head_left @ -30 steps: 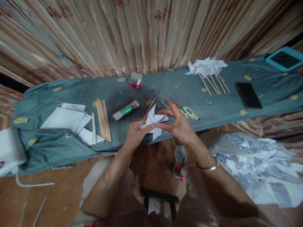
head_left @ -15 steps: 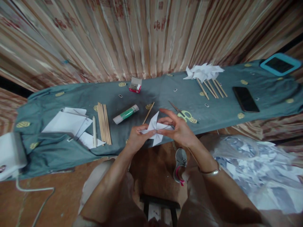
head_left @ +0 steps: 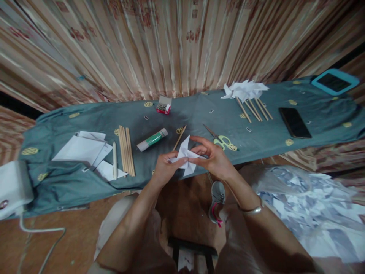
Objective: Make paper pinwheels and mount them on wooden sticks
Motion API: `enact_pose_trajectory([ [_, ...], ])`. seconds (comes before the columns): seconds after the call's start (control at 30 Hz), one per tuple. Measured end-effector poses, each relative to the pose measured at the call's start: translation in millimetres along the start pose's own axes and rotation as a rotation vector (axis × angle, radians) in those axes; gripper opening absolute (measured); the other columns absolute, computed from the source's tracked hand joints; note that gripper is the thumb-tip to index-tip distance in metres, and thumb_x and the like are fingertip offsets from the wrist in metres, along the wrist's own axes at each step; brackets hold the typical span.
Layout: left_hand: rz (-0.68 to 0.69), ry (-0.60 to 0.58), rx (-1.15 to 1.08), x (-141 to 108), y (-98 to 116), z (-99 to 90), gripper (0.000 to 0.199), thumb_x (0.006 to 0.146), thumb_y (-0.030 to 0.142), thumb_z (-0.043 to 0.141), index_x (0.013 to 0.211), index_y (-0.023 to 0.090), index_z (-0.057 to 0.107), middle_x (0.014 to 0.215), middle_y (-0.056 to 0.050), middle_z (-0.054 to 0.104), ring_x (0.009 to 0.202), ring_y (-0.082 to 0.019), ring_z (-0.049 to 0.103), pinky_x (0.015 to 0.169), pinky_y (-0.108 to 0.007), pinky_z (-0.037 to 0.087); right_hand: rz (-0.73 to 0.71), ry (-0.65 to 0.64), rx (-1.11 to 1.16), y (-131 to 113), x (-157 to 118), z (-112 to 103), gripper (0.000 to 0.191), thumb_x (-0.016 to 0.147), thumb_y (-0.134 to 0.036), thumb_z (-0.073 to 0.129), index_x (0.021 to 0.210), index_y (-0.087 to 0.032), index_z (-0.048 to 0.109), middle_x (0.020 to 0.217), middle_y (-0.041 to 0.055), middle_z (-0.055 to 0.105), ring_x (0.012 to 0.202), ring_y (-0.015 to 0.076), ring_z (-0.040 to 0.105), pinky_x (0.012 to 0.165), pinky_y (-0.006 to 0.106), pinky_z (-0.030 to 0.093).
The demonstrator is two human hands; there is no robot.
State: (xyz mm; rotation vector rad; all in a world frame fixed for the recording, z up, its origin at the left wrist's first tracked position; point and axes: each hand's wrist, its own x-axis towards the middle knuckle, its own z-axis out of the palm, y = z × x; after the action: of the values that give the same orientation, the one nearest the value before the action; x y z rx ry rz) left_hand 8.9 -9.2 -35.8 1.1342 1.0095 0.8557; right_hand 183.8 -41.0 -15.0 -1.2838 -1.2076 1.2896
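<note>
At the middle of the table's (head_left: 194,110) near edge, the left hand (head_left: 165,167) pinches one side of the pinwheel (head_left: 184,147) between thumb and fingers. The right hand (head_left: 218,158) holds the other side, thumb near the centre and fingers bent behind — probably so the folds cannot spring open. The pinwheel is plain white paper with pointed blades; the thumbs partly hide its centre. Just beyond lies a stick (head_left: 180,137), seemingly within easy reach, between the tube (head_left: 154,139) and the scissors (head_left: 221,142). Near the far edge sits the red box (head_left: 163,110), lid up, likely for access. Toward the far right corner, mounted pinwheels (head_left: 246,90) lie overlapped — apart, perhaps, to spare their blades.
</note>
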Motion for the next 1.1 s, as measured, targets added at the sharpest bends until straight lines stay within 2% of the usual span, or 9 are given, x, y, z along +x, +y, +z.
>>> enact_pose_trajectory([
  [0.2, 0.081, 0.027, 0.037, -0.6, 3.4, 1.0, 0.026, 0.061, 0.039, 0.083, 0.068, 0.016, 0.077, 0.068, -0.002, 0.07, 0.065, -0.015, 0.06, 0.065, -0.025, 0.047, 0.001, 0.013, 0.033, -0.8, 0.5, 1.6, 0.062, 0.066, -0.022, 0.08, 0.124, -0.023, 0.057, 0.083, -0.0019, 0.073, 0.077, 0.0144, 0.067, 0.077, 0.031, 0.052],
  [0.4, -0.022, 0.057, -0.011, -1.6, 4.5, 1.5, 0.035, 0.055, 0.038, 0.085, 0.079, 0.013, 0.079, 0.063, -0.001, 0.069, 0.055, -0.012, 0.056, 0.056, -0.024, 0.044, 0.049, -0.001, 0.131, -0.9, 1.7, 3.2, 0.064, 0.064, -0.022, 0.08, 0.123, -0.022, 0.055, 0.081, -0.0026, 0.073, 0.073, 0.0136, 0.067, 0.072, 0.028, 0.053],
  [0.6, -0.015, 0.081, 0.009, -1.1, 1.5, 0.7, 0.033, 0.056, 0.036, 0.084, 0.079, 0.013, 0.08, 0.059, 0.0, 0.068, 0.051, -0.01, 0.053, 0.052, -0.022, 0.041, 0.032, -0.013, 0.124, 1.8, 1.6, 2.6, 0.065, 0.065, -0.027, 0.082, 0.124, -0.023, 0.056, 0.083, -0.0017, 0.072, 0.077, 0.0148, 0.067, 0.074, 0.029, 0.053],
  [1.1, 0.018, 0.098, 0.034, -1.3, -0.3, 0.0, 0.033, 0.058, 0.038, 0.084, 0.079, 0.014, 0.08, 0.066, -0.002, 0.072, 0.056, -0.013, 0.058, 0.056, -0.024, 0.048, 0.031, 0.0, 0.13, 2.9, 2.0, 4.3, 0.061, 0.065, -0.023, 0.081, 0.122, -0.022, 0.058, 0.084, -0.0012, 0.073, 0.076, 0.0145, 0.067, 0.075, 0.029, 0.053],
])
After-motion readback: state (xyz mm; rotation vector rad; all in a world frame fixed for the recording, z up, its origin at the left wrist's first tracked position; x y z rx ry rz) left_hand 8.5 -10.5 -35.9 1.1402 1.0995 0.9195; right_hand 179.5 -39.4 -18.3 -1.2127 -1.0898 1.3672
